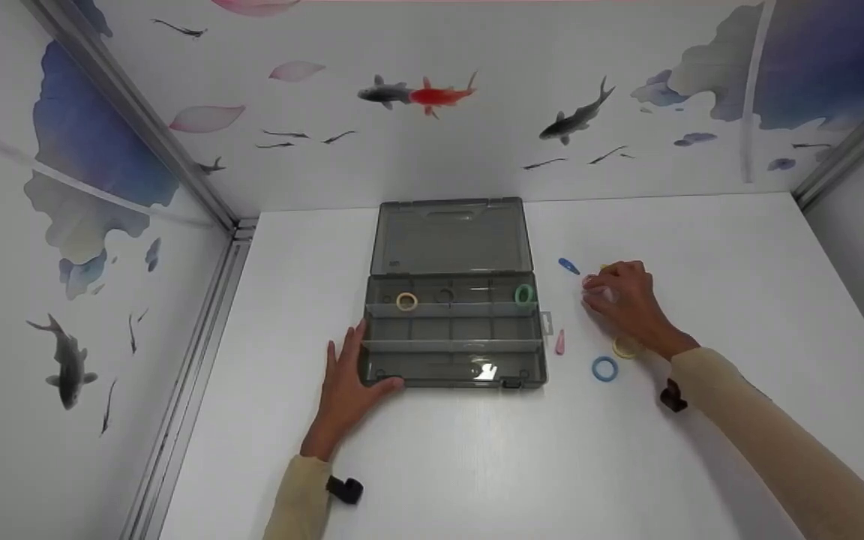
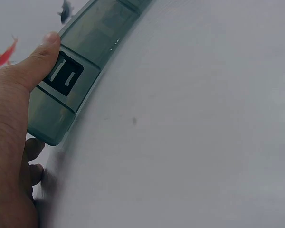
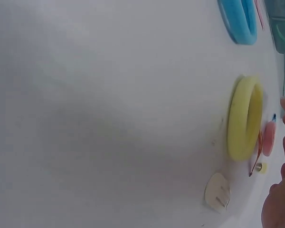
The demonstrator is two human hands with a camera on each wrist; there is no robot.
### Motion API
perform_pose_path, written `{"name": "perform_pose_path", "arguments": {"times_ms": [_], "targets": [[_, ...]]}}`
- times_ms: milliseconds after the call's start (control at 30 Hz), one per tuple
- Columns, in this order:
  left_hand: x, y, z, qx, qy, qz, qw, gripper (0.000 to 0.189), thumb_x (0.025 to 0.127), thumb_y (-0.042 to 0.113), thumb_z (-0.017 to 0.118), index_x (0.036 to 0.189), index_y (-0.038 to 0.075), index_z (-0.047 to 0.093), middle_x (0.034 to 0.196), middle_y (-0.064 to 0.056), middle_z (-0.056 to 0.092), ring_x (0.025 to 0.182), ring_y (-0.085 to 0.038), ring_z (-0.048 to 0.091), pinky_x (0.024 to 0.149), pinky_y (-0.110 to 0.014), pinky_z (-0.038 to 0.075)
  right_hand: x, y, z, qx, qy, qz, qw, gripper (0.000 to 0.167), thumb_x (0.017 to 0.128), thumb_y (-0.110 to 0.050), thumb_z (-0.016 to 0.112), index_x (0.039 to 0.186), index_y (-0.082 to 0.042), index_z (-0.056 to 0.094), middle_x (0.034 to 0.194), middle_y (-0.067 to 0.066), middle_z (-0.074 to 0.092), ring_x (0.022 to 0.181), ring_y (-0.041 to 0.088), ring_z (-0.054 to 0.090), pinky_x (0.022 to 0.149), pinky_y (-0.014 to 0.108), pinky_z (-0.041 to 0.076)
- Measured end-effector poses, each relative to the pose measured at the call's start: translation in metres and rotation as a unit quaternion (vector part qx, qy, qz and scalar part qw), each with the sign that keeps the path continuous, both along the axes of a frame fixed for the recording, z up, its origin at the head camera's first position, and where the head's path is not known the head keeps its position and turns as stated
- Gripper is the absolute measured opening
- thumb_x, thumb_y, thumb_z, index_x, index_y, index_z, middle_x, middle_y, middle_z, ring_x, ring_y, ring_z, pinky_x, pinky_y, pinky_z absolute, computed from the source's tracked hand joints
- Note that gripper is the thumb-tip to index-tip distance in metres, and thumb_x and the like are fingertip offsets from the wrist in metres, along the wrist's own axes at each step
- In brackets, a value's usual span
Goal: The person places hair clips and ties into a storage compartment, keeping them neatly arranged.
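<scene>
A smoky grey compartment box (image 1: 454,328) lies with its lid raised. My left hand (image 1: 343,391) rests at its front left corner, fingers spread along the side, thumb on the front edge; in the left wrist view the thumb (image 2: 40,59) lies beside the dark latch. My right hand (image 1: 625,300) is bent over small items right of the box. A pink ring-like item (image 3: 270,137) lies near its fingertips, beside a thin brown hairpin-like piece (image 3: 258,151); whether the fingers pinch anything is hidden. A yellow hair tie (image 3: 244,118) lies near the wrist.
Inside the box are a cream ring (image 1: 406,301) and a green ring (image 1: 523,295). On the table lie a blue hair clip (image 1: 568,266), a pink hair clip (image 1: 560,342), a blue hair tie (image 1: 604,368) and a pale flat piece (image 3: 217,192).
</scene>
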State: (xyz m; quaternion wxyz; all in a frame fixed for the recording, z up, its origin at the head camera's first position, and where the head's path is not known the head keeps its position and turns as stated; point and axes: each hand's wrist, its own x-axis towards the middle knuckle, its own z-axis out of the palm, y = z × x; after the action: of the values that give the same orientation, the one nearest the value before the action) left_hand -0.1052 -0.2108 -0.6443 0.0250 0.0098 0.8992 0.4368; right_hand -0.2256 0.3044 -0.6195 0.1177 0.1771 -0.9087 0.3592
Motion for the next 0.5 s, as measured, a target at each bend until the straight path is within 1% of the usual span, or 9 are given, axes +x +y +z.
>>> {"name": "perform_pose_path", "arguments": {"times_ms": [167,267,367,500], "targets": [[0.000,0.000,0.001,0.002,0.001,0.000,1.0000,0.122,0.085,0.065,0.090,0.178,0.033,0.019,0.184,-0.015,0.015,0.167,-0.054,-0.008,0.127,-0.081,0.012,-0.003,0.006,-0.002,0.032,0.024,-0.006,0.9992,0.015,0.093,-0.001,0.088,0.107,0.002,0.083,0.114,0.027,0.069,0.116,0.046,0.051,0.100,0.066,0.036],[0.000,0.000,0.001,0.003,0.000,0.000,1.0000,0.121,0.086,0.063,0.090,0.179,0.030,0.019,0.184,-0.017,0.014,0.167,-0.054,-0.008,0.127,-0.081,0.011,-0.004,0.009,-0.003,0.047,0.013,-0.019,0.9986,0.014,0.096,-0.004,0.086,0.108,0.003,0.083,0.117,0.027,0.068,0.119,0.047,0.051,0.101,0.067,0.038],[-0.001,0.001,0.001,-0.002,0.001,0.000,1.0000,0.121,0.086,0.063,0.090,0.179,0.029,0.019,0.184,-0.017,0.014,0.167,-0.053,-0.007,0.129,-0.078,0.011,-0.005,0.012,-0.002,0.045,-0.004,-0.028,0.9986,0.015,0.097,-0.005,0.086,0.109,0.003,0.083,0.118,0.027,0.067,0.121,0.046,0.050,0.103,0.069,0.037],[-0.001,0.001,0.001,-0.004,0.000,0.004,1.0000,0.122,0.085,0.065,0.090,0.179,0.029,0.020,0.184,-0.017,0.015,0.167,-0.052,-0.007,0.129,-0.077,0.011,-0.005,0.015,-0.003,0.048,-0.015,-0.034,0.9981,0.014,0.096,-0.005,0.086,0.107,0.003,0.083,0.118,0.027,0.066,0.120,0.045,0.049,0.102,0.068,0.036]]}}
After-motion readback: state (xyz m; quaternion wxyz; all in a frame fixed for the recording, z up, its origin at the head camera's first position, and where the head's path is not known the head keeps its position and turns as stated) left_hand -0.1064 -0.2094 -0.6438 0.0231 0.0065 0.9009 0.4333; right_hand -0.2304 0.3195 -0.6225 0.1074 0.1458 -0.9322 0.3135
